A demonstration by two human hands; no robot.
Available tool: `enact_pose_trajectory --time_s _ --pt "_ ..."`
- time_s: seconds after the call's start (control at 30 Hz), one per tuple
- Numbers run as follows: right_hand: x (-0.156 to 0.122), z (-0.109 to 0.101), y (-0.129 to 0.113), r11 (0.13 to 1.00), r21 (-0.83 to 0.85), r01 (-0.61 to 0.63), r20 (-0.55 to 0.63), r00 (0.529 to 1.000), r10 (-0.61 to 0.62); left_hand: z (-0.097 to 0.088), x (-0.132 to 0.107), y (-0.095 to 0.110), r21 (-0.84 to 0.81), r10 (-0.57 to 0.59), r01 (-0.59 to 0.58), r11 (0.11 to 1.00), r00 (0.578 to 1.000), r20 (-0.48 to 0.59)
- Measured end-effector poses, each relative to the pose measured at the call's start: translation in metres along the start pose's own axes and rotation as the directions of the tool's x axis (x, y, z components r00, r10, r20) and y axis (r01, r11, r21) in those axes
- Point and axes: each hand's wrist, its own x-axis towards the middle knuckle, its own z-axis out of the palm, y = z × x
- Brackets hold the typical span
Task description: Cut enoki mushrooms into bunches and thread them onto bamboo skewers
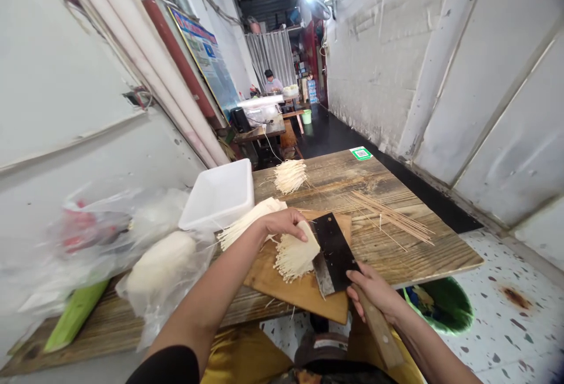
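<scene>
**Colleague:** What did the head camera give you at that moment?

**Operator:** I saw an enoki bundle (297,255) lying on the cutting board (304,302), near the board's middle. It was pale cream and made of many thin strands. It was packed tight at one end and fanned out into a ragged fringe at the other.

**Colleague:** Which way did it point?

**Operator:** Its long axis ran from the board's far edge towards its near edge, tilted a little to the left. The tight end faced away from me, and the frayed end faced the near edge.

**Colleague:** And the hands?

**Operator:** My left hand (284,222) was curled over the tight end, at the far side of the board, with the fingers closed down on the strands. My right hand (374,293) was wrapped around the wooden handle of a cleaver (335,252) at the board's near right corner. The dark blade lay slantwise across the board, right against the bundle's right flank. I could not tell whether it had bitten in.

**Colleague:** Anything else around the board?

**Operator:** Loose bamboo skewers (388,216) lay to its right on the wooden surface (423,255). A second enoki heap (289,175) lay beyond the board, a white tray (220,196) sat beyond its left corner, and plastic bags (163,266) lay well to its left.
</scene>
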Motion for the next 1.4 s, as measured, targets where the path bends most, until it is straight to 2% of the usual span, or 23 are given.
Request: enact_pose_trajectory --time_s 0.1,0.17,0.3,0.37,0.4,0.47,0.57,0.7,0.87,1.0,1.07,1.13,1.23,1.3,1.33,1.4 --pt "0.002 -0.002 0.005 1.0 0.018 -0.007 -0.006 1.0 0.007 -0.016 -0.02 -0.007 -0.109 0.043 -0.055 0.992 0.993 -0.108" --pt "0.004 -0.003 0.007 1.0 0.028 -0.008 -0.006 1.0 0.008 -0.028 -0.034 -0.011 -0.164 0.079 -0.12 0.979 0.968 -0.237" --pt "0.007 -0.004 0.01 0.999 0.04 -0.003 0.0 1.0 0.003 -0.055 -0.066 -0.012 -0.201 0.12 -0.253 0.946 0.852 -0.509" --pt "0.008 -0.005 0.011 0.999 0.042 -0.002 0.008 1.0 0.002 -0.07 -0.084 -0.01 -0.199 0.105 -0.272 0.941 0.798 -0.594" --pt "0.008 -0.005 0.012 0.999 0.043 0.0 0.012 1.0 0.0 -0.078 -0.093 -0.009 -0.2 0.087 -0.261 0.944 0.784 -0.615" --pt "0.009 -0.005 0.012 0.999 0.044 0.004 0.018 1.0 -0.005 -0.092 -0.11 -0.006 -0.21 0.026 -0.192 0.959 0.793 -0.609" --pt "0.009 -0.006 0.013 0.999 0.047 0.006 0.021 1.0 -0.007 -0.106 -0.128 -0.001 -0.224 -0.112 -0.01 0.974 0.845 -0.523" --pt "0.01 -0.007 0.013 0.999 0.05 0.002 0.022 1.0 -0.003 -0.108 -0.127 -0.002 -0.211 -0.276 0.204 0.956 0.867 -0.415" --pt "0.007 -0.003 0.008 0.999 0.038 0.018 0.027 0.999 -0.019 -0.092 -0.095 -0.016 -0.113 -0.39 0.376 0.92 0.843 -0.371" --pt "-0.004 -0.007 -0.005 0.998 0.027 0.065 0.023 0.998 -0.066 -0.082 -0.074 -0.023 0.02 -0.401 0.458 0.889 0.797 -0.452" --pt "-0.012 -0.016 -0.012 0.995 0.027 0.093 -0.005 0.996 -0.093 -0.078 -0.07 -0.02 0.105 -0.367 0.49 0.865 0.761 -0.535" --pt "-0.02 -0.029 -0.018 0.993 0.034 0.116 -0.052 0.992 -0.114 -0.069 -0.068 -0.013 0.188 -0.3 0.524 0.831 0.706 -0.642" --pt "-0.03 -0.048 -0.017 0.99 0.065 0.125 -0.103 0.988 -0.118 -0.033 -0.064 0.0 0.292 -0.158 0.557 0.778 0.622 -0.767" --pt "-0.034 -0.058 -0.01 0.989 0.081 0.126 -0.108 0.987 -0.117 0.008 -0.058 0.006 0.361 -0.09 0.542 0.759 0.637 -0.766" --pt "-0.034 -0.062 -0.006 0.989 0.085 0.123 -0.103 0.988 -0.114 0.031 -0.053 0.008 0.414 -0.063 0.518 0.748 0.678 -0.733" --pt "-0.034 -0.066 0.004 0.988 0.098 0.118 -0.088 0.99 -0.11 0.077 -0.041 0.01 0.608 0.039 0.401 0.685 0.814 -0.58"
